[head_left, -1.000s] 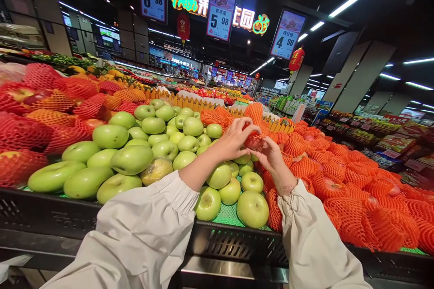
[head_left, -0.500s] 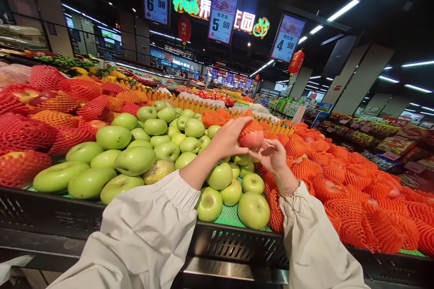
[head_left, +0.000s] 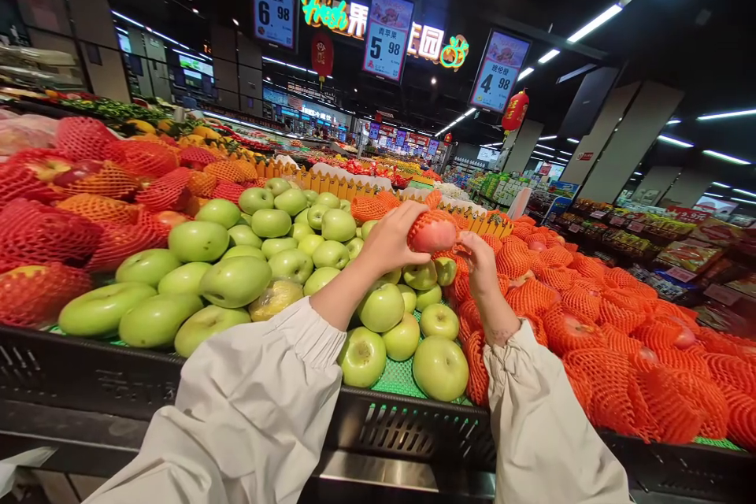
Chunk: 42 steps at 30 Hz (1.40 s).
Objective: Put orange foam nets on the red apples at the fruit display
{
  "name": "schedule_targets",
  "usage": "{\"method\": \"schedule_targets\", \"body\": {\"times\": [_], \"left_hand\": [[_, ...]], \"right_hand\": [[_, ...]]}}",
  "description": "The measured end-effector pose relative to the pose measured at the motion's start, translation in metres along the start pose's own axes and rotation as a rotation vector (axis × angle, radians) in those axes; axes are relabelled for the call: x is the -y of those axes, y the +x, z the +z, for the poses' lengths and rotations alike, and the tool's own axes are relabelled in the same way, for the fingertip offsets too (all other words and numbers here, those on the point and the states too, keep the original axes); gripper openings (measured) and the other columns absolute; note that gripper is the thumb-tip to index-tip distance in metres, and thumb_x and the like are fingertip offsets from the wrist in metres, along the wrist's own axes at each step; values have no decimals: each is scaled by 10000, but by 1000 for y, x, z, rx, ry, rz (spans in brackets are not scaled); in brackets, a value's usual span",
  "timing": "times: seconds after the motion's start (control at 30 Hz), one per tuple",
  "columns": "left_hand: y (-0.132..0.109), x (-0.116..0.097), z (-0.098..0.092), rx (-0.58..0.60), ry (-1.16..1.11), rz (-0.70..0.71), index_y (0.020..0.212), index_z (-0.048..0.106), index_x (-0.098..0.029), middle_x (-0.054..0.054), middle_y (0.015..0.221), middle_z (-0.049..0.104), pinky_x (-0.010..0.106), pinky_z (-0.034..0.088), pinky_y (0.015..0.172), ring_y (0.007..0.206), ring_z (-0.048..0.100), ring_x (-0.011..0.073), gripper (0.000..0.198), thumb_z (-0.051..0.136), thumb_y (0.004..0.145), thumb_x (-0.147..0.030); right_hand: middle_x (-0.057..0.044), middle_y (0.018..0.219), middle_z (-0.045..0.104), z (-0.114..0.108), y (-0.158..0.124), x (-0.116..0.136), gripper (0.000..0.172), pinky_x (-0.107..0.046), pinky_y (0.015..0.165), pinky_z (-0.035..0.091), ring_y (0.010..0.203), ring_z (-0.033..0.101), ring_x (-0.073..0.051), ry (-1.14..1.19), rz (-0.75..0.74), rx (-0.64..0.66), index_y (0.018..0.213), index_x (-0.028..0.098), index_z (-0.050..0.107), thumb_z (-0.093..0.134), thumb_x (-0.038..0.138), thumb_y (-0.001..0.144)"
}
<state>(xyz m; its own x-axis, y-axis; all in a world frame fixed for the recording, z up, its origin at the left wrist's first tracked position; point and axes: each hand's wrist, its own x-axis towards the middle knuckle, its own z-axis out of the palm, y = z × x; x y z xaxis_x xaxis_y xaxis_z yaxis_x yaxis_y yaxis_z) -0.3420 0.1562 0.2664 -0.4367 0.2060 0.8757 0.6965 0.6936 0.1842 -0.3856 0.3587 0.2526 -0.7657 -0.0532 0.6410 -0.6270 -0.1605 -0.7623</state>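
Observation:
A red apple [head_left: 435, 233] is gripped in my left hand [head_left: 394, 240], raised over the far right part of the green apples. An orange foam net [head_left: 435, 201] covers its upper and left side, while its lower right skin shows bare. Just right of the fruit is my right hand [head_left: 479, 260], its fingers bent and drawn together. Whether those fingertips touch the apple or pinch something small, I cannot make out. Below both hands, several green apples [head_left: 440, 370] rest on a green mesh liner [head_left: 402, 380].
Orange-netted apples [head_left: 591, 323] are heaped on the right, red-netted fruit [head_left: 47, 232] on the left. A black crate edge [head_left: 407, 427] runs along the front. Farther back stands a low yellow picket fence [head_left: 342, 180]; price screens [head_left: 387, 35] hang overhead.
The apple has moved slightly left with my left hand. My right fingers have drawn off its lower right side, leaving a small gap where they were touching it.

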Motion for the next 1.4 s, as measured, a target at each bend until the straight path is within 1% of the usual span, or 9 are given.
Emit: {"method": "schedule_targets", "body": {"times": [0.2,0.4,0.5,0.67,0.77,0.9,0.97,1.17,1.4], "left_hand": [[0,-4,-2,108,-16,85,1301,555,-155,144,1341,625,436,501,1053,1216,621,316,715,822,640,-213],[-1,-4,-2,217,31,8,1351,584,-192,123,1374,622,456,526,1014,1215,630,333,722,808,674,-304],[-2,-1,-1,139,42,-55,1341,585,-193,103,1333,652,445,533,1007,1195,643,321,702,786,677,-303],[-1,5,-1,41,27,-106,1304,598,-172,110,1296,666,449,518,1039,1190,644,316,669,779,673,-298],[0,6,0,28,-36,-63,1286,607,-142,135,1280,673,452,517,1038,1183,647,316,658,784,675,-310],[1,3,1,-16,-218,-22,1258,614,-136,141,1273,683,430,507,1058,1183,651,296,653,798,665,-341],[1,1,-1,-4,-292,-40,1246,620,-147,134,1283,681,429,509,1056,1183,651,293,641,801,663,-343],[1,0,-3,37,-311,-41,1251,625,-159,137,1302,670,446,500,1069,1204,639,305,642,798,656,-326],[0,5,5,114,-376,-26,1274,633,-163,153,1337,666,473,470,1106,1243,627,316,653,805,683,-381]], "right_hand": [[-37,1039,690,-1,2,-1,345,-368,957,496,1004,625,-207,-69,-135,-4,960,242,700,760,519,765],[-44,891,694,-4,3,-8,359,-377,895,500,884,616,-208,-203,-259,-69,856,211,715,719,568,826],[-27,864,667,-3,2,-5,372,-348,843,495,859,588,-197,-168,-276,-70,851,224,691,684,596,846],[-30,850,615,-2,-3,4,362,-387,896,481,889,576,-209,-199,-260,156,719,228,667,723,572,819],[-38,968,597,-3,-2,3,356,-403,931,488,971,578,-220,-188,-258,129,812,237,666,830,537,712],[-76,1320,544,-1,0,-5,935,-430,1049,490,1208,560,-263,-37,-155,74,1239,292,557,975,504,430],[-92,1375,542,1,0,-9,1045,-451,1100,472,1267,559,-291,15,-70,147,1276,278,529,988,510,367],[-57,1174,658,7,-7,-3,817,-452,1062,520,1116,660,-278,-16,49,167,1081,248,550,990,392,408],[-66,1244,666,6,-12,2,850,-451,1077,519,1182,651,-291,17,-45,221,1217,248,568,977,350,479]]}}
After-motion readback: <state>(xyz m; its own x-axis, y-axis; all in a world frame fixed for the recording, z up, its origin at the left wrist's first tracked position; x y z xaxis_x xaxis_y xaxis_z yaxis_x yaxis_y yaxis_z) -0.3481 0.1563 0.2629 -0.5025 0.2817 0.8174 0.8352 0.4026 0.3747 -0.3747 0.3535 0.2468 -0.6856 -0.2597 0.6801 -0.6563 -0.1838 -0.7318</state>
